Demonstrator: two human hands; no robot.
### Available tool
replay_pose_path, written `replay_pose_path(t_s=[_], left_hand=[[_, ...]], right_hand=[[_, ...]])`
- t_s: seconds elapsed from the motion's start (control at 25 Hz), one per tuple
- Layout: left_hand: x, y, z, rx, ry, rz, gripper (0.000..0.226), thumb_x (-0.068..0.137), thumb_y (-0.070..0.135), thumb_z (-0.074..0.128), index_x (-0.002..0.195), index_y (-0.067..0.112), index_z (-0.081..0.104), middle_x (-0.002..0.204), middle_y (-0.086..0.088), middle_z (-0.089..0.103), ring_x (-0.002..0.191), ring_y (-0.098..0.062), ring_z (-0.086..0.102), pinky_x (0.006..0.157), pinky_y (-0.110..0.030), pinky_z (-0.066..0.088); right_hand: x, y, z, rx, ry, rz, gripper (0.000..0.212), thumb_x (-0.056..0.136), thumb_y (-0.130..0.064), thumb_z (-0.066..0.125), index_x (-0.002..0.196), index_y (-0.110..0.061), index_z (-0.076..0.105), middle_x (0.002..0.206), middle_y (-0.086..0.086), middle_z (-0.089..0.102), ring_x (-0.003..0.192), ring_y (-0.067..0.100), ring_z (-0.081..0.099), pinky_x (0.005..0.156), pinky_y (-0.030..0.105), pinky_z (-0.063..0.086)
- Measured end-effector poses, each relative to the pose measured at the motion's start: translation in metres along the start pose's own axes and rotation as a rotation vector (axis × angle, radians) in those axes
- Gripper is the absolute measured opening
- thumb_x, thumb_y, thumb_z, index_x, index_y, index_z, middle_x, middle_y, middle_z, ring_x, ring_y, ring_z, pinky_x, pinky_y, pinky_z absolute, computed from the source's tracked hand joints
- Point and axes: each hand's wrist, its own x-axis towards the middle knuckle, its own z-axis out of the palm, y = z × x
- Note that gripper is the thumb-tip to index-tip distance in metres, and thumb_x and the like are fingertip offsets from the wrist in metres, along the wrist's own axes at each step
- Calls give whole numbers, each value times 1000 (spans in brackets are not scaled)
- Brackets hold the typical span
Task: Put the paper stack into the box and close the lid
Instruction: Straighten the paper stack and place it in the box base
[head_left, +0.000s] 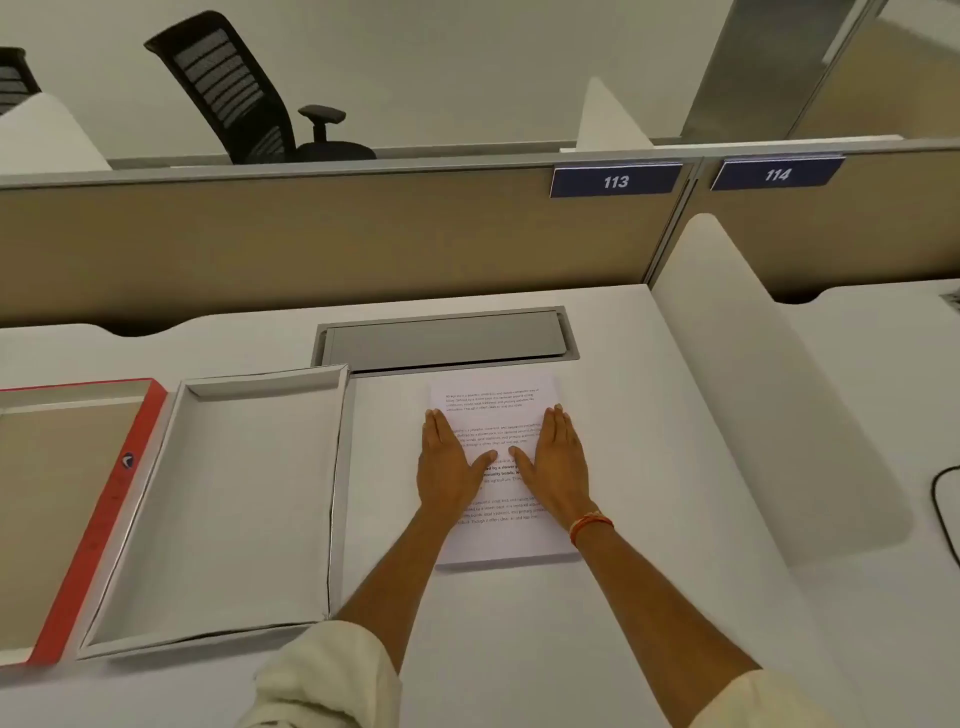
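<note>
left hand (451, 465) and right hand (555, 464) lay flat, fingers spread, on paper stack (496, 470) | box (223, 509) empty beside | risk: sheets fanning if lifted unevenly

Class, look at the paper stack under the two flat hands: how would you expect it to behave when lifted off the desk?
The paper stack is loose printed sheets, so it will probably sag if held by one edge. Sheets may slide and fan apart on the smooth desk. The left hand and right hand pressing flat suggest squaring it first.
</note>
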Motion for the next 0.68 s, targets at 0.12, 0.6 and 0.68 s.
replay_pose_path(t_s=[0.12, 0.6, 0.68], left_hand=[[6, 6, -3, 27, 53, -159, 115, 72, 63, 72, 152, 6, 11, 158, -15, 24, 144, -33, 30, 115, -48, 35], [26, 23, -22, -23, -114, -507, 102, 59, 51, 87, 133, 5, 35, 138, -19, 46, 127, -36, 48, 104, -50, 43], [26, 22, -19, -16, -119, -480, 93, 61, 52, 86, 130, 8, 41, 135, -16, 51, 125, -34, 51, 103, -48, 43]], right_hand=[[7, -5, 1, 10, 52, 163, 89, 87, -56, 59, 147, 0, 24, 152, 20, 33, 138, 33, 35, 113, 40, 34], [38, -6, -22, 175, -158, 515, 95, 59, -54, 86, 130, -8, 44, 134, 19, 49, 124, 35, 48, 101, 48, 45], [40, -6, -23, 177, -171, 497, 89, 60, -52, 86, 128, -9, 48, 133, 19, 49, 123, 35, 48, 101, 47, 46]])
